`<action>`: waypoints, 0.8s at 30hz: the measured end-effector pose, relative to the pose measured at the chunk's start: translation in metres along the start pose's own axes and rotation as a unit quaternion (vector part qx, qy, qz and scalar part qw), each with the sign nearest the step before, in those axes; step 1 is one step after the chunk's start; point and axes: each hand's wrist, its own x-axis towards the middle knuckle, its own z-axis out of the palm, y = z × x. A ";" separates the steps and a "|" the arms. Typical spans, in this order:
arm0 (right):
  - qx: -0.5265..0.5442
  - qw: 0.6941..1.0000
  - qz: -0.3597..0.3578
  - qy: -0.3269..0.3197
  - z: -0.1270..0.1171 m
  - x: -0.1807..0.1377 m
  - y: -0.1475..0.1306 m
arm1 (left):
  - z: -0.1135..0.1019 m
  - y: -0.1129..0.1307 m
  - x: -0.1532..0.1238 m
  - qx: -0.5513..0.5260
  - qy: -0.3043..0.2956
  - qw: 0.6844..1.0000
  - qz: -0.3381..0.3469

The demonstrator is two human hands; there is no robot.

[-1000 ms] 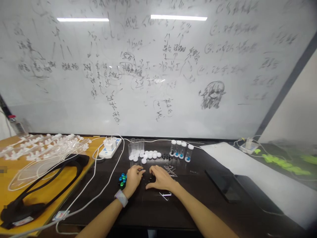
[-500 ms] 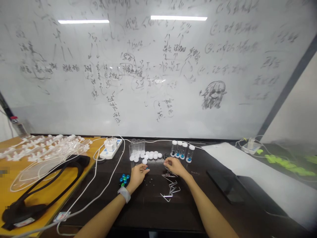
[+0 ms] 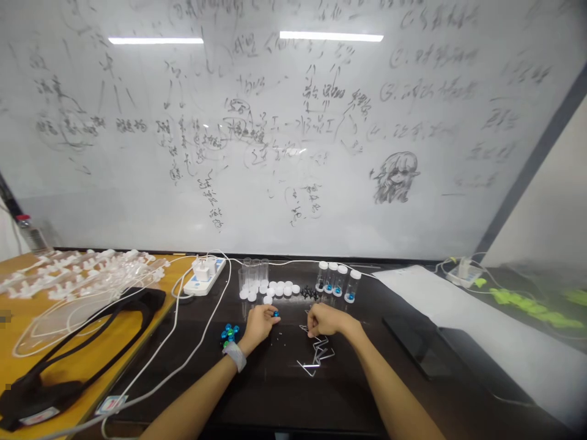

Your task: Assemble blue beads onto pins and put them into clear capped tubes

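Whiteboard (image 3: 275, 229) beyond my fingers (image 3: 267, 310), bench (image 3: 275, 394) beneath; left hand (image 3: 259, 324) pinching a blue ball (image 3: 276, 314), right hand (image 3: 328, 319) curled, hold unclear.

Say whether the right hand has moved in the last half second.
Yes: judged against the capped tubes, the right hand has moved back toward the person.

Left of the keys (image 3: 312, 366) lie the balls (image 3: 230, 333); far right, the paper (image 3: 495, 336). Behind the keys are the vials (image 3: 340, 281), slightly right; the caps (image 3: 288, 288), slightly left; and the power strip (image 3: 206, 281), far left.
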 end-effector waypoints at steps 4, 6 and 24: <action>-0.048 0.999 0.022 0.002 0.007 -0.007 -0.013 | 0.006 -0.001 0.004 -0.071 -0.014 0.997 0.004; -0.073 0.997 0.013 0.011 0.011 -0.009 -0.020 | 0.007 -0.001 0.006 -0.106 -0.015 0.994 0.008; 0.114 0.987 -0.115 -0.014 0.012 0.015 -0.015 | 0.007 0.008 0.013 -0.363 -0.067 0.924 -0.101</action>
